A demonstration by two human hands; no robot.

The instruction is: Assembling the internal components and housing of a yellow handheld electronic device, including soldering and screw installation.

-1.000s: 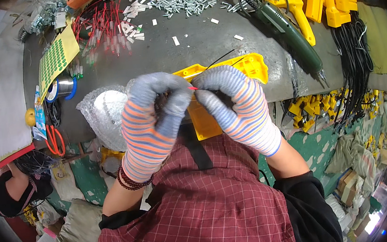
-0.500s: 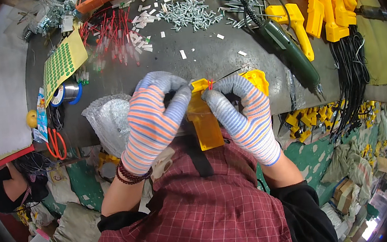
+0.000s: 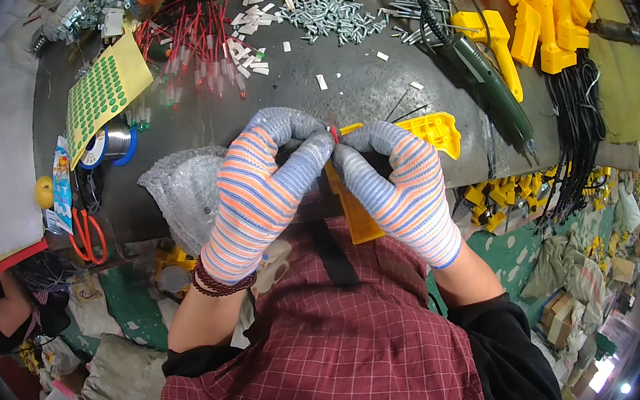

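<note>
My left hand (image 3: 262, 187) and my right hand (image 3: 401, 178) wear striped knit gloves with grey fingers. Their fingertips meet in front of my chest, both pinched on a short red wire (image 3: 334, 132); its ends are hidden by the gloves. Beneath the right hand is an open yellow plastic housing (image 3: 437, 131), its handle part (image 3: 361, 225) hanging past the bench edge. The right hand covers the middle of this housing. A thin dark wire (image 3: 413, 112) sticks out beyond the right fingers. Next to my left wrist lies a clear plastic bag (image 3: 185, 196).
Screws (image 3: 337, 14), red-wired parts (image 3: 193, 47) and white slips (image 3: 254, 20) cover the far bench. To the right are a green power screwdriver (image 3: 485, 80), yellow housings (image 3: 543, 0) and black cables (image 3: 578, 120). Leftward are a sticker sheet (image 3: 107, 94), a solder spool (image 3: 120, 144) and orange-handled scissors (image 3: 87, 236).
My left fingertips have come right to meet the right ones at the red wire. The right hand now covers more of the yellow housing. The whole view has shifted slightly.
</note>
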